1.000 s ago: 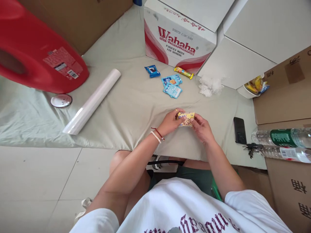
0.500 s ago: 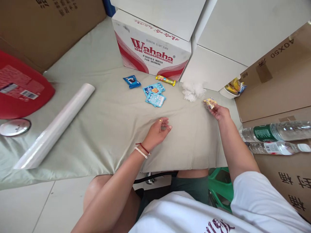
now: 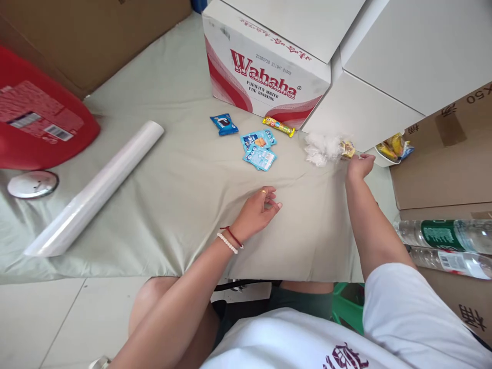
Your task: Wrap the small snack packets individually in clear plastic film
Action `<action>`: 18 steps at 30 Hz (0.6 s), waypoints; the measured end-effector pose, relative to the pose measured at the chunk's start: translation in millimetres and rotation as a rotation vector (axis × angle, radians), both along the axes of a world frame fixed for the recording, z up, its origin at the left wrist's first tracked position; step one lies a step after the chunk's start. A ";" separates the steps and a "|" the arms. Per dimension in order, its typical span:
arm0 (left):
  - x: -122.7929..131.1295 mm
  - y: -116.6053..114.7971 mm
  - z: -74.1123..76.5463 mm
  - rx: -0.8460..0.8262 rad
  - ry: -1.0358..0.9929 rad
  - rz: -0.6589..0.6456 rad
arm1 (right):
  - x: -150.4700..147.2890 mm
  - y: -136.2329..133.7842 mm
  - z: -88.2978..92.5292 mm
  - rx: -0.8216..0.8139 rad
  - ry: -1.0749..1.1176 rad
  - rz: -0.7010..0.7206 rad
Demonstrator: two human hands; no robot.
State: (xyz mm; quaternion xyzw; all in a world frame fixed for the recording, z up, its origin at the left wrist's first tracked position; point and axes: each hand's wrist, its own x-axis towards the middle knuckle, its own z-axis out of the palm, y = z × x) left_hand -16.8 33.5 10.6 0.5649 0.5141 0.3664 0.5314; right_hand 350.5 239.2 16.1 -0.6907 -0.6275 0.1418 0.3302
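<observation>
My left hand [image 3: 259, 209] hovers over or rests on the cloth with fingers loosely curled and thumb apart, holding nothing. In front of it lie light-blue snack packets [image 3: 260, 157], a dark-blue snack packet [image 3: 224, 124] and a yellow snack stick [image 3: 279, 126]. My right hand [image 3: 360, 165] is at the far right, its fingers turned towards a white bowl [image 3: 384, 156] of wrapped snacks. Just left of this hand a small yellow-and-brown snack packet [image 3: 348, 149] sits against crumpled clear plastic [image 3: 321, 148]. The hand appears to have no hold on it; the fingers are partly hidden.
A Wahaha water carton [image 3: 265, 77] and white cabinets [image 3: 384, 56] stand at the back. To the left are a red container [image 3: 42, 113], a round metal lid [image 3: 33, 184] and a plastic roll [image 3: 100, 187]. Plastic bottles [image 3: 442, 233] lie at the right by cardboard boxes [image 3: 449, 169].
My right hand has let go of the small yellow-and-brown packet beside the crumpled plastic and turned towards the bowl. The view has shifted slightly; my left hand stays about where it was.
</observation>
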 end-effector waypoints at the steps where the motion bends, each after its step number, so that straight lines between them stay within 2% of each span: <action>1: -0.1 0.2 -0.7 0.005 0.005 0.002 | -6.5 -9.3 -2.9 0.051 -0.030 -0.023; 3: 0.1 0.7 -2.5 0.022 0.016 -0.001 | -24.2 -27.9 -9.6 0.094 -0.047 -0.034; 7: 0.9 1.3 -4.1 0.063 0.051 -0.046 | -67.0 -54.8 -16.3 -0.011 -0.212 0.148; 10: 0.2 1.8 -1.7 0.083 0.074 -0.043 | -95.1 -74.2 -9.8 -0.025 -0.210 0.075; 13: -2.8 3.9 1.6 0.067 0.047 0.014 | -119.7 -105.6 3.2 -0.059 0.064 0.083; 18: -9.4 7.4 9.2 -0.054 -0.180 0.247 | -156.0 -161.7 30.0 -0.317 0.874 0.191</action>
